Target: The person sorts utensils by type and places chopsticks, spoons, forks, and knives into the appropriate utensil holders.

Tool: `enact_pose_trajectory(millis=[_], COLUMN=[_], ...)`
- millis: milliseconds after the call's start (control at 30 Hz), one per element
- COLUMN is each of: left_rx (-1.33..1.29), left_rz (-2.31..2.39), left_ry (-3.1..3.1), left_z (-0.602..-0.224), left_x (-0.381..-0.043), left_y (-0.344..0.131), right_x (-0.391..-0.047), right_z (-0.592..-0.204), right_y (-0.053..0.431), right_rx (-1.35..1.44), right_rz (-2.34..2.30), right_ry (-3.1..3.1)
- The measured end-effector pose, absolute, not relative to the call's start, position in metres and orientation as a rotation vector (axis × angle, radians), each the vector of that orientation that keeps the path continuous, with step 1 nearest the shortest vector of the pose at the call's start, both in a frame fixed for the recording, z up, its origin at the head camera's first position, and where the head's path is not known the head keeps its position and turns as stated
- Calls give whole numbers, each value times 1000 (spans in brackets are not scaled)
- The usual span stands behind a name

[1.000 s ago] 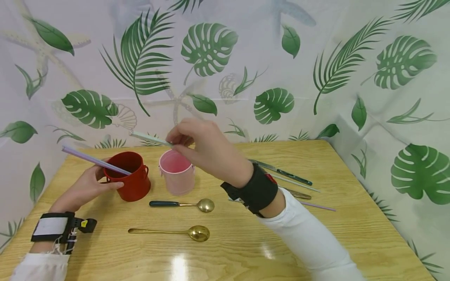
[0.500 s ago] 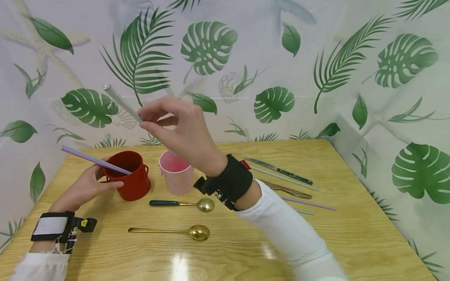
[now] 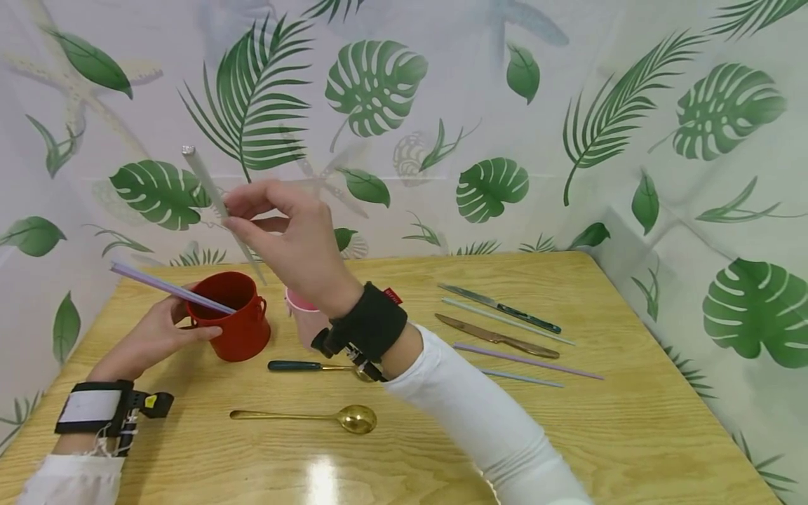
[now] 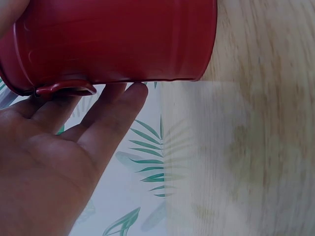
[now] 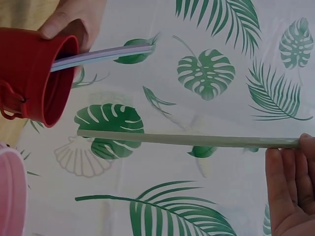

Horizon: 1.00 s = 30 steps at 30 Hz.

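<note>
My right hand [image 3: 293, 242] pinches a pale green chopstick [image 3: 205, 181] between thumb and fingertips, above and to the right of the red bucket [image 3: 243, 340]. The chopstick slants, its thick end with a silvery tip up and its thin end pointing down near the bucket's rim. On the left, my left hand [image 3: 151, 335] grips the red bucket, thumb on the near side and fingers by the handle lug. A purple and a blue chopstick [image 3: 164, 286] lean out of that bucket toward the left. Partly hidden behind my right wrist stands a pink bucket [image 3: 306, 324].
A dark-handled spoon [image 3: 297, 365] and a gold spoon [image 3: 356, 419] lie in front of the buckets. To the right lie a dark-handled knife [image 3: 530, 318], a bronze-coloured knife [image 3: 524, 344], and green, purple [image 3: 536, 362] and blue chopsticks. Leaf-patterned cloth walls [image 3: 404, 231] enclose the wooden table [image 3: 442, 463].
My right hand has moved up and left from over the pink bucket toward the red one, and the green chopstick has tipped from nearly level to steep. The left hand stays put.
</note>
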<state>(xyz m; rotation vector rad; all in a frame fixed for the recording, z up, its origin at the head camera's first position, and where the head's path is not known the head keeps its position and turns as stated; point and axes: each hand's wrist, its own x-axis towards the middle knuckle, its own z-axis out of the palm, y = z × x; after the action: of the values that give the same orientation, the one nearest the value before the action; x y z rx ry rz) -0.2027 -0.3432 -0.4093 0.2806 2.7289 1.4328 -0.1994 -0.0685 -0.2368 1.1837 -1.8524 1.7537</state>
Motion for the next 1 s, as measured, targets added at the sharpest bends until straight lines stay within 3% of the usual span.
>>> enact_pose_trajectory(millis=[367,1000], left_rx=[324,289], left_rz=[1429,1337], left_ry=[2738,2761], left_z=[-411,-410], left_x=[-205,-201], left_y=[-344,-346], right_x=[-207,-230], right_z=[-266,-339], right_y=[-101,-154], right_rx=[1080,1312], right_rz=[1781,1369], right_ry=[-1922,-2382])
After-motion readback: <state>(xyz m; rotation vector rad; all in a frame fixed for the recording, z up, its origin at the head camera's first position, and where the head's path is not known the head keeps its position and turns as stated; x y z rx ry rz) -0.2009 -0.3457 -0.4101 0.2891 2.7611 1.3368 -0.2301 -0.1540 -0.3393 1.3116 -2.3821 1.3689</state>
